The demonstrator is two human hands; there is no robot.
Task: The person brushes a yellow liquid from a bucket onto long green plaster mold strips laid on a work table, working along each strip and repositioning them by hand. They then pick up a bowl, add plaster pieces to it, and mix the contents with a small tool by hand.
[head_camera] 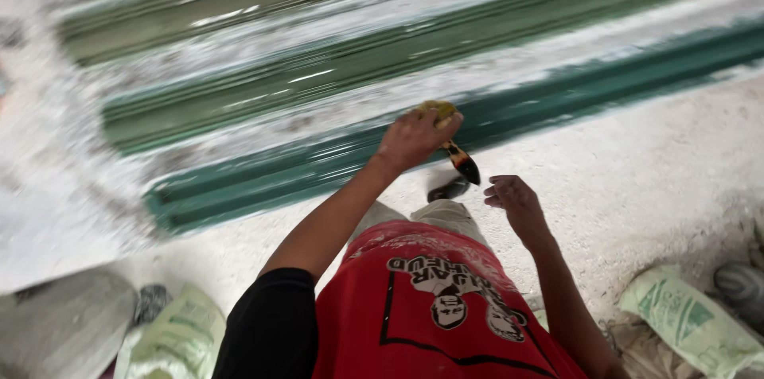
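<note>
The left hand (414,139) grips a yellow-handled paintbrush (451,144), bristles pointing down-right, near the green-painted ridged panel (334,164). The right hand (516,202) hangs open just right of it, above the pale floor (637,180).

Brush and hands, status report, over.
Left hand shut on brush, bristles down near green rail. Right hand open, empty. Sacks lie on floor, apart.

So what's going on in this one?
A person in a red apron stands over a corrugated metal surface with green ridges and whitish, scraped-looking bands. The left hand grips a paintbrush by its yellowish handle, dark bristles pointing down and back toward the person, just off the nearest green ridge. The right hand hangs open and empty beside it. Sacks lie on the pale floor.
</note>
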